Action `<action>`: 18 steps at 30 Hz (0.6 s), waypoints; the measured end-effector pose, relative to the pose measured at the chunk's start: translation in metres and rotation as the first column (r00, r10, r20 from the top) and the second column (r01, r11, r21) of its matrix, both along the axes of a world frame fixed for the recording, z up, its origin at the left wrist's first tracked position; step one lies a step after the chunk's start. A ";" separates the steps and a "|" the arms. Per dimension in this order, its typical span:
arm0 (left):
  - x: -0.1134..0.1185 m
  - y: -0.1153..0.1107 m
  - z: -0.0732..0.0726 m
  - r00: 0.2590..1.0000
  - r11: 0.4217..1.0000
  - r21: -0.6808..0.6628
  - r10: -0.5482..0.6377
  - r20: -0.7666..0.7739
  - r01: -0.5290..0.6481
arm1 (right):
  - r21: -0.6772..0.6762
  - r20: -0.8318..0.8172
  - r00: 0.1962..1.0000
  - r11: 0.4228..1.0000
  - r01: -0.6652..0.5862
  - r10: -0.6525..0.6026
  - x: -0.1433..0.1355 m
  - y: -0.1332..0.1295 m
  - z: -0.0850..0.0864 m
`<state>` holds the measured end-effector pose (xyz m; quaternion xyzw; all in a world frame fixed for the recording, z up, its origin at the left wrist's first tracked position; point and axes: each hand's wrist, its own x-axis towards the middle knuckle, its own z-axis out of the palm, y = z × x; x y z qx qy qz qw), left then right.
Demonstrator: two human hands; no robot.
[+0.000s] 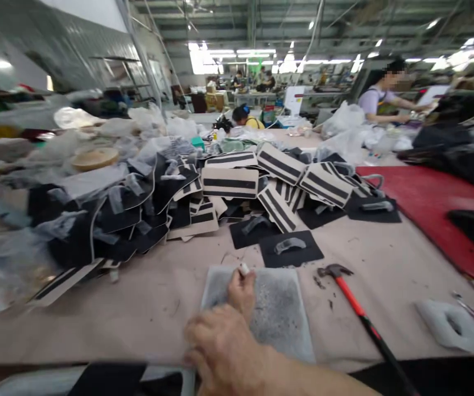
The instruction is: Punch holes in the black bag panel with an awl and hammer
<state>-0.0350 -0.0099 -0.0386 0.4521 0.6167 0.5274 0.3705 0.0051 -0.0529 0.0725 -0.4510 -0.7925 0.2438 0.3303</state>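
My left hand (pixel 242 291) is closed, its fingers pinching a small white piece (pixel 243 268) above the far part of a grey, speckled slab (pixel 282 308). Nearer the camera, my right hand (pixel 224 344) reaches in from the lower right, over the slab's near left part, and hides my left wrist. Its fingers are curled and blurred; what they hold is hidden. A hammer (pixel 356 305) with a red and black handle lies right of the slab. Just behind the slab lies a black panel (pixel 290 248) with a clear plastic-wrapped strip on it.
Black and striped panels (pixel 231 182) are heaped across the table (pixel 150 313), with plastic wrapping at the left. A red sheet (pixel 418 209) and a white padded piece (pixel 451 325) are at the right. A person (pixel 379 102) works at the back right; another person's hand shows at the right edge.
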 end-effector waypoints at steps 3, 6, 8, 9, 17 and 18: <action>-0.003 0.003 -0.014 1.000 1.000 0.002 -0.008 -0.025 0.008 | 0.009 0.103 0.990 0.995 0.095 -0.095 0.038 0.038 -0.009; -0.002 0.002 -0.013 0.999 1.000 0.011 -0.025 -0.032 0.025 | 0.038 0.395 0.866 0.947 0.318 -0.306 0.107 0.089 -0.022; 0.000 0.002 -0.010 0.998 0.999 0.018 -0.038 -0.044 0.039 | 0.011 0.590 0.756 0.940 0.341 -0.281 0.152 0.116 -0.032; 0.001 0.002 -0.008 0.998 0.999 0.020 -0.041 -0.048 0.042 | -0.014 0.626 0.740 0.945 0.326 -0.246 0.170 0.126 -0.036; 0.003 0.001 -0.009 0.999 0.999 0.015 -0.028 -0.038 0.029 | -0.005 0.550 0.764 0.913 0.407 -0.337 0.199 0.126 -0.019; 0.003 0.001 -0.010 0.999 1.000 0.014 -0.028 -0.035 0.028 | -0.002 0.518 0.762 0.890 0.455 -0.388 0.195 0.117 -0.013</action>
